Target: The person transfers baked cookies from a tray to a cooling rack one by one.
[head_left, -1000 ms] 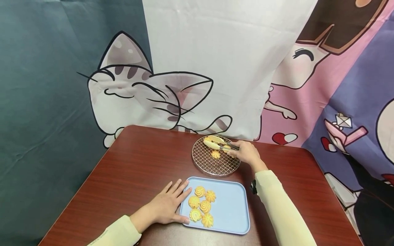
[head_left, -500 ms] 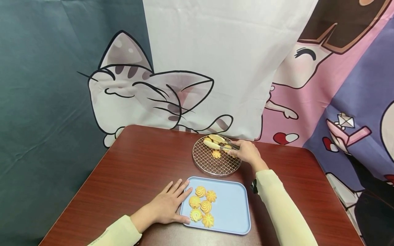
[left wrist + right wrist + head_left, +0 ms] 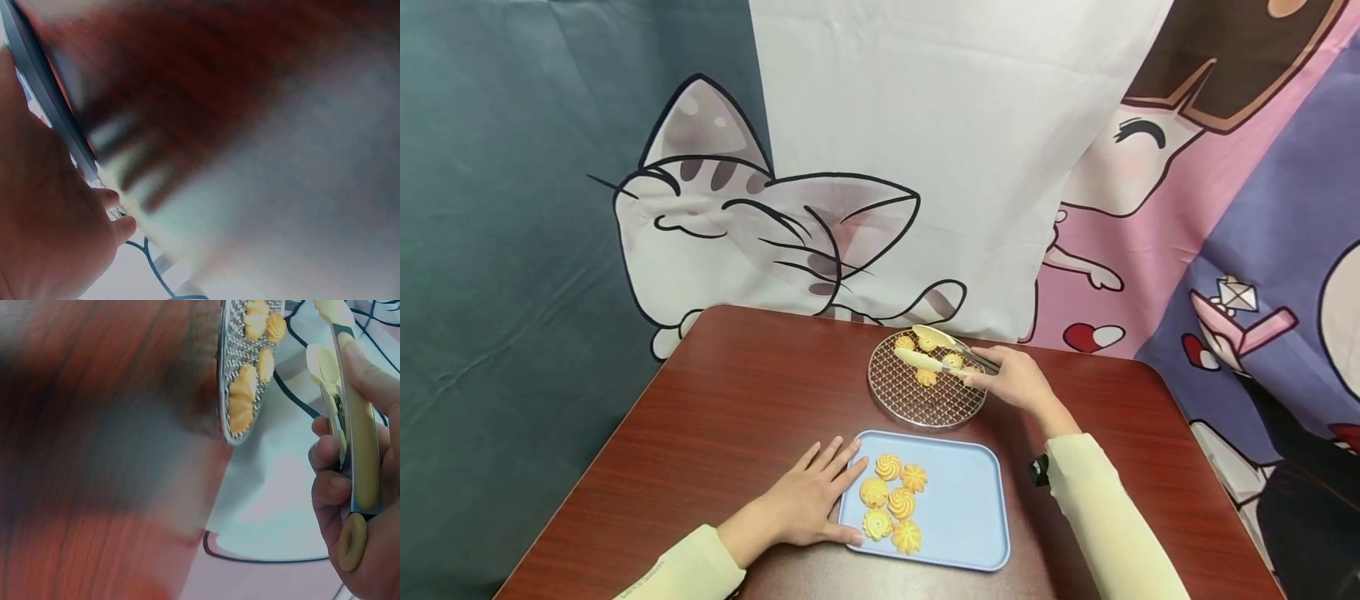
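My right hand (image 3: 1018,379) grips a pair of tongs (image 3: 361,437) with cream tips and handles. Over the round wire rack (image 3: 917,408), the tong tips stand apart with nothing pinched between them. Several piped butter cookies (image 3: 927,377) lie on the rack's far half, around and below the tips. My left hand (image 3: 801,504) rests with fingers spread on the left edge of a light blue tray (image 3: 962,508). Several golden cookies (image 3: 901,503), some swirled and some star-shaped, sit in the tray's left half. The left wrist view is mostly blurred table, with part of the hand (image 3: 56,212).
Both the tray and the rack stand on a reddish-brown wooden table (image 3: 722,392), the rack beyond the tray near the far edge. Behind the table hangs a cartoon-printed cloth (image 3: 985,150) with a cat on it.
The right hand and tongs have shifted slightly right, and the tong tips have spread wider, baring more of the cookies on the rack. The left hand and tray have stayed put.
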Motion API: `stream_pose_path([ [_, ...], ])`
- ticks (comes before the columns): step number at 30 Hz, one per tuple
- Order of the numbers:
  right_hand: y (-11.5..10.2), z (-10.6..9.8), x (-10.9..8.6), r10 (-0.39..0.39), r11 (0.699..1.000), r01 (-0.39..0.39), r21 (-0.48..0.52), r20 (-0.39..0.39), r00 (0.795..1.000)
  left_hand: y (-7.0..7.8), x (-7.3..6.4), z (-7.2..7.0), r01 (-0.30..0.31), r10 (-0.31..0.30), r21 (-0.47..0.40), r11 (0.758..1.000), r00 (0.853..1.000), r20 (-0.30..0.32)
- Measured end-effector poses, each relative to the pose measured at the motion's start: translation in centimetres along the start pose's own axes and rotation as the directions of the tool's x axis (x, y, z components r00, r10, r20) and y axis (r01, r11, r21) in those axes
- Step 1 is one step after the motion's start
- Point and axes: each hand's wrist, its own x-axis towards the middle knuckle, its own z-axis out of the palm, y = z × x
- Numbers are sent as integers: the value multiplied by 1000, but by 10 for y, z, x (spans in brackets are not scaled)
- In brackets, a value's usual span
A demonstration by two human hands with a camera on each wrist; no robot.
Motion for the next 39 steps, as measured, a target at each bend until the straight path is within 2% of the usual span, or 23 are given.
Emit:
stream_pose_path([
  [8, 10, -15, -36, -29, 998, 30, 54, -34, 999, -1, 0, 1, -10, 10, -7, 1000, 1000, -18],
  [14, 10, -21, -66, -61, 997, 64, 49, -56, 997, 0, 0, -1, 3, -3, -10, 1000, 1000, 15],
  [23, 6, -30, -103, -85, 996, 86, 25, -59, 995, 0, 0, 1, -4, 3, -21, 1000, 1000, -12],
  [28, 6, -31, -122, -80, 997, 81, 10, -62, 995, 1, 0, 0, 10, -10, -13, 1000, 1000, 11],
  [39, 5, -22, -155, -108, 994, 107, -22, -59, 992, -1, 1, 1, -8, 8, -13, 1000, 1000, -10],
])
